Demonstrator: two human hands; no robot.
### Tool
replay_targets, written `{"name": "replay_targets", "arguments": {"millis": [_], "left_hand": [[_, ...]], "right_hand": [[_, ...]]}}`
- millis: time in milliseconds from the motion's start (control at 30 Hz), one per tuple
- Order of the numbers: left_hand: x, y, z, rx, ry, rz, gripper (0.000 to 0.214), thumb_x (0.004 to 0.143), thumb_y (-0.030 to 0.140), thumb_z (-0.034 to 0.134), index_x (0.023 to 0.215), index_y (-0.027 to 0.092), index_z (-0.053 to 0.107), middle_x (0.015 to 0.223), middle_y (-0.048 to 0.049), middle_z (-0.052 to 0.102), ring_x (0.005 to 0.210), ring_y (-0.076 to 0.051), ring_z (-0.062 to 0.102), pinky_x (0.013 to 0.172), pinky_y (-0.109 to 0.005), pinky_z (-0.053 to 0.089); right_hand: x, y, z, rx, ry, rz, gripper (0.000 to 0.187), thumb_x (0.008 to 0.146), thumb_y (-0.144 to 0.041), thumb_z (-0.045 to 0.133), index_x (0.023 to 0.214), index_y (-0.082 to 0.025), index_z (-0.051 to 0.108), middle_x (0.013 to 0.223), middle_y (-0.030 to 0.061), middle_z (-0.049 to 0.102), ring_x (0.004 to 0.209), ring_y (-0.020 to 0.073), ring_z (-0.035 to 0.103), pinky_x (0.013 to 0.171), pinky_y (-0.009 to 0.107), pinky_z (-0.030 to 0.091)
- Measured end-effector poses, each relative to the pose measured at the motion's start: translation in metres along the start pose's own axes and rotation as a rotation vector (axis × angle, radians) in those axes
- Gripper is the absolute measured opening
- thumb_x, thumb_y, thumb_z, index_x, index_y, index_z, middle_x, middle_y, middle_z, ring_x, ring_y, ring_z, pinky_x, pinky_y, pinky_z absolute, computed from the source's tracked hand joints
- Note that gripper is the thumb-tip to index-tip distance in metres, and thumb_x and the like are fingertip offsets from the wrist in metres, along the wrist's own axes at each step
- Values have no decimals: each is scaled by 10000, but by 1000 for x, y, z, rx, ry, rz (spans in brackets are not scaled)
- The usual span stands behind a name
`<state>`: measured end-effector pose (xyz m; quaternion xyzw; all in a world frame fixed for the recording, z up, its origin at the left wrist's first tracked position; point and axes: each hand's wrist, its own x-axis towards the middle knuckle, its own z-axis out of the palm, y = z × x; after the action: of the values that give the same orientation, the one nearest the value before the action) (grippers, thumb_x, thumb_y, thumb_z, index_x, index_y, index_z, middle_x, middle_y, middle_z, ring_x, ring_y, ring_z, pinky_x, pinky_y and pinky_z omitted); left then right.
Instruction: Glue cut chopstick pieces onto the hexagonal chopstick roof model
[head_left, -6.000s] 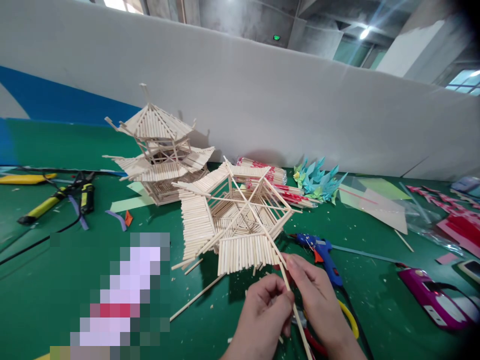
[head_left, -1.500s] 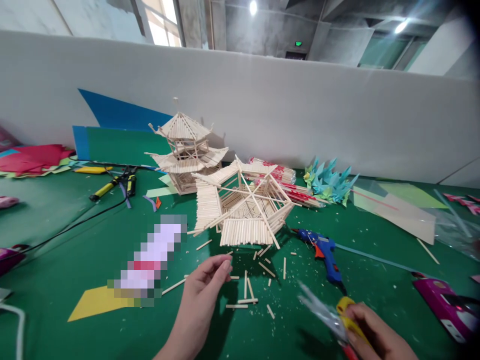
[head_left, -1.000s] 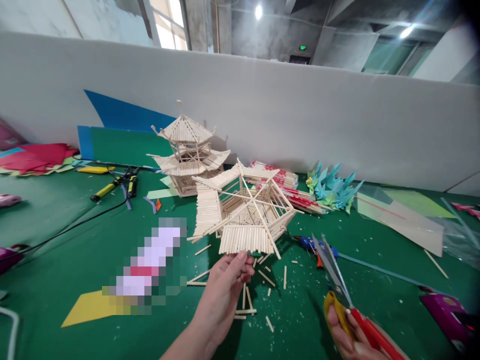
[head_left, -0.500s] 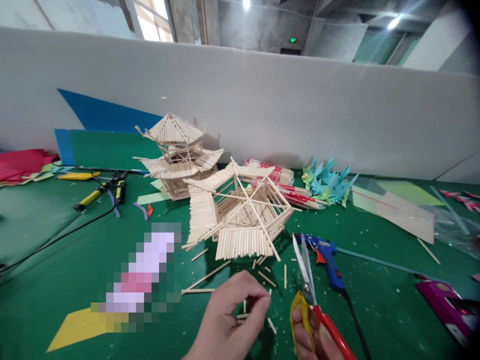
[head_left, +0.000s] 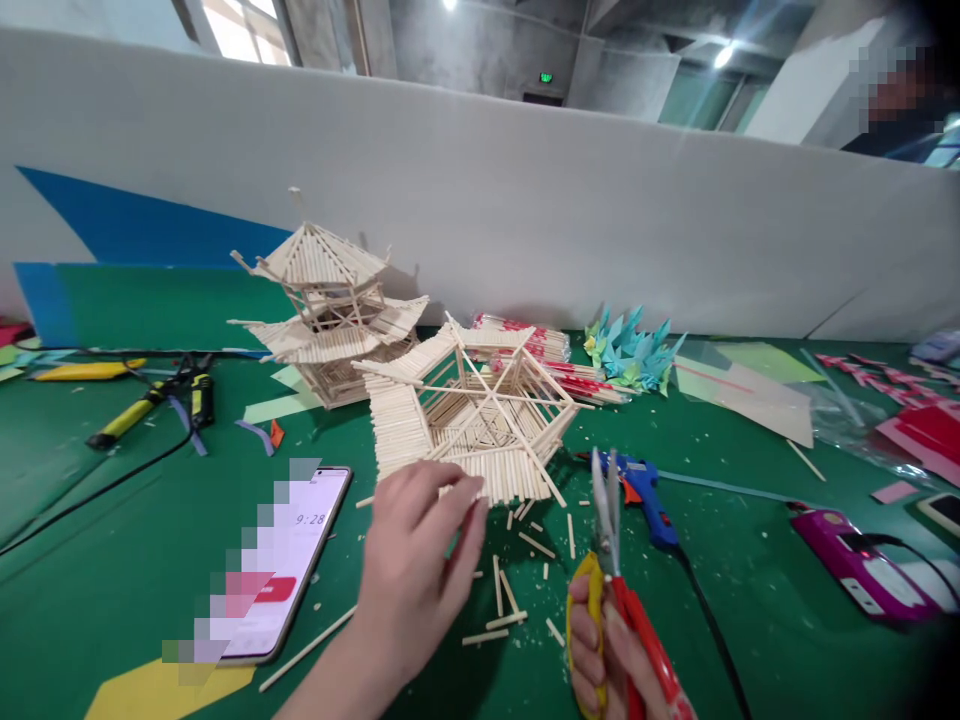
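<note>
My right hand holds a pair of scissors by one yellow and one red handle. Their blades point away from me and stand slightly apart. My left hand is at the front of an unfinished wooden-stick pavilion, its fingers and thumb drawn together near the front roof panel. Whatever they pinch, if anything, is too small or hidden to make out. The hand covers part of that panel. Short cut sticks lie on the green table between my hands.
A taller stick pagoda stands behind on the left. The blue glue gun lies right of the scissors, its cord trailing forward. A phone, yellow-handled pliers, bagged sticks, turquoise folded paper and a purple device lie around.
My left hand has moved from above the short sticks up and left to the pavilion's front roof. The scissors stay in my right hand. The view has turned rightward.
</note>
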<state>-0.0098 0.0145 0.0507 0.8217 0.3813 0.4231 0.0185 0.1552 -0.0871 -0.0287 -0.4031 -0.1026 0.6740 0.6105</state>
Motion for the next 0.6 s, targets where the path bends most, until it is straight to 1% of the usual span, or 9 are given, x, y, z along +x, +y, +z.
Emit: {"name": "replay_targets", "arguments": {"millis": [67,133,167,267,333,367,433,500,600], "left_hand": [[-3,-12,-8,31,129,-112,211,707,113,560,906,182,564,873,-66,536,810,-205,511,723,-356,400],[-6,-26,-16,0,243,-298,198,722,191,558,918,205,574,907,-55,519,858,-214,508,755,-342,391],[-8,-34,-20,-37,262,-415,189,737,233,543,922,216,578,920,-47,519,881,-214,504,775,-333,382],[-14,-53,-24,-233,298,-762,204,749,352,515,889,231,600,903,-19,566,877,-205,511,769,-300,379],[-18,-62,-22,-469,357,-957,229,735,389,524,870,227,614,884,-12,594,894,-202,514,787,-295,374],[-21,-65,-20,-605,388,-1014,234,729,394,531,861,223,620,885,-11,600,918,-201,510,803,-293,369],[-24,-68,-16,-860,423,-1071,248,725,404,534,855,214,628,911,-14,602,975,-199,491,822,-286,360],[-24,-69,-11,-1045,425,-1130,278,735,423,511,870,211,630,959,-17,602,1029,-193,467,814,-267,364],[-19,-70,-5,-1215,462,-1191,339,746,457,472,882,192,635,1011,-30,612,1083,-188,440,786,-239,391]], "right_hand": [[3,-11,9,-49,91,-127,296,622,-369,687,846,-209,579,594,-49,446,455,41,384,392,144,321],[10,-25,17,-97,141,-220,260,634,-326,680,837,-214,561,643,-38,468,505,56,409,419,152,345],[15,-32,21,-118,139,-253,240,646,-312,669,831,-214,551,676,-31,478,538,67,425,438,162,361],[33,-52,27,-180,161,-406,214,653,-305,650,811,-216,536,770,-15,516,583,82,447,439,170,366],[50,-63,29,-204,173,-476,209,640,-279,654,801,-212,538,868,-3,544,588,74,452,435,163,360],[58,-68,29,-210,175,-497,207,634,-251,656,798,-210,539,924,2,550,590,67,452,437,158,358],[77,-75,29,-214,166,-524,193,624,-202,648,781,-206,537,990,0,550,578,53,452,436,152,351],[94,-80,29,-206,131,-529,187,610,-180,629,768,-203,530,974,-5,557,543,45,445,423,157,341],[113,-82,28,-183,40,-499,193,575,-187,609,738,-196,507,872,-17,566,479,42,424,403,175,329]]}}
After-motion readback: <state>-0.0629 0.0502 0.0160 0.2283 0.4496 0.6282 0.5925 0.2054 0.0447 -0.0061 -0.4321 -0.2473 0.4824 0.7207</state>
